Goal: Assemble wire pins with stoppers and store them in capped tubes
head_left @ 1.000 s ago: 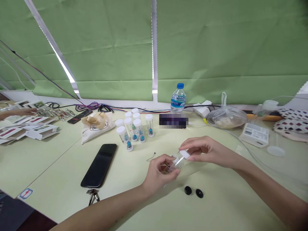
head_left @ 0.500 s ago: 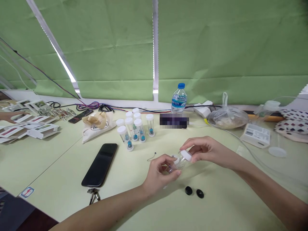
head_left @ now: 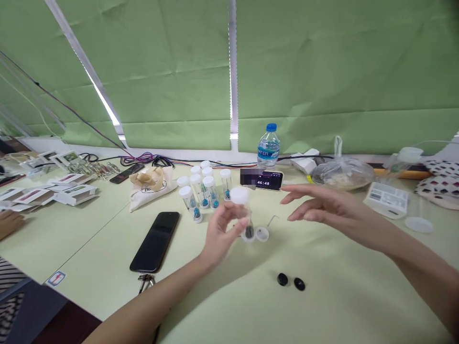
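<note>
My left hand (head_left: 223,233) holds a clear tube (head_left: 250,217), blurred by motion. It stands upright with a white cap (head_left: 239,195) on top and something dark near its bottom. Beside its base lies a loose white cap (head_left: 262,234) with a small dark spot inside, and a thin bent wire-like piece (head_left: 273,220) is just behind that. My right hand (head_left: 319,210) is off to the right, fingers stretched out and holding nothing. Two round black pieces (head_left: 282,279) rest on the table nearer to me. Several capped tubes (head_left: 196,213) with blue beads inside are grouped behind my left hand.
A black phone (head_left: 155,242) lies left of my left forearm. Farther back are a cloth pouch (head_left: 150,193), a phone showing a timer (head_left: 270,181) and a water bottle (head_left: 268,149). To the right sit a plastic bag (head_left: 342,173) and white box (head_left: 386,199). Another person's hand (head_left: 10,223) is at far left.
My right hand has let go of the tube's cap and drawn back, opening. My left hand has brought the tube from tilted to upright, farther back and left. The view has shifted slightly.
</note>
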### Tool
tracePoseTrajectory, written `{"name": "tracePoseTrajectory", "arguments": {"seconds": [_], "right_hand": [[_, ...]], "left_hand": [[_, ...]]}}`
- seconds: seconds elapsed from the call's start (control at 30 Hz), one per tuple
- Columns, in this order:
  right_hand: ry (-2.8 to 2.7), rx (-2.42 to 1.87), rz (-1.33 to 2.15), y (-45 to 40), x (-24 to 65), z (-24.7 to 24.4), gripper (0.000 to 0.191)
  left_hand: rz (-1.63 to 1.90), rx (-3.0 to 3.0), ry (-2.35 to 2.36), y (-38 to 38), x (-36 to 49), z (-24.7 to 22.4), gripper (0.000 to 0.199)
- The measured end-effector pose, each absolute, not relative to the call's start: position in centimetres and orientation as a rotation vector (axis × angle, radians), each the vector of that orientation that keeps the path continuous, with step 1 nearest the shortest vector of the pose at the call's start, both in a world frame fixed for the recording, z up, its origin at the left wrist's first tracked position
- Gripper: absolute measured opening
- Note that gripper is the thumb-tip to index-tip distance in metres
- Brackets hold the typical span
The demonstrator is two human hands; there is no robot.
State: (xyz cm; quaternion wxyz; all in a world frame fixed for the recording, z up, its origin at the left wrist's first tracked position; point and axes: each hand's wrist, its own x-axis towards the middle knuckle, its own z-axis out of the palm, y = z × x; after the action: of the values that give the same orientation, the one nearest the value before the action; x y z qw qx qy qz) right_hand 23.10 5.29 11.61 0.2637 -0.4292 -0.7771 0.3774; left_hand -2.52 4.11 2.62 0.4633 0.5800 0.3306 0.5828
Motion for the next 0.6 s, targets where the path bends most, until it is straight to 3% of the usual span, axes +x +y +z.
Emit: {"name": "tracePoseTrajectory", "arguments": {"seconds": [0.13, 0.37, 0.6], "right_hand": [[-2.238, -1.321, 0.808, 4.9, 25.0, 12.5, 0.042], [-2.422, -1.420, 0.692, 3.9, 26.1, 14.0, 0.040], [-2.312, -1.671, 0.160, 5.7, 33.8, 15.3, 0.043]], "left_hand": [[1.321, 1.705, 1.191, 5.3, -5.8, 4.5, 0.026], [1.035, 1.974, 1.673, 5.3, -10.2, 3.7, 0.024], [0.709, 2.232, 2.021, 5.1, -11.3, 3.0, 0.027]]}}
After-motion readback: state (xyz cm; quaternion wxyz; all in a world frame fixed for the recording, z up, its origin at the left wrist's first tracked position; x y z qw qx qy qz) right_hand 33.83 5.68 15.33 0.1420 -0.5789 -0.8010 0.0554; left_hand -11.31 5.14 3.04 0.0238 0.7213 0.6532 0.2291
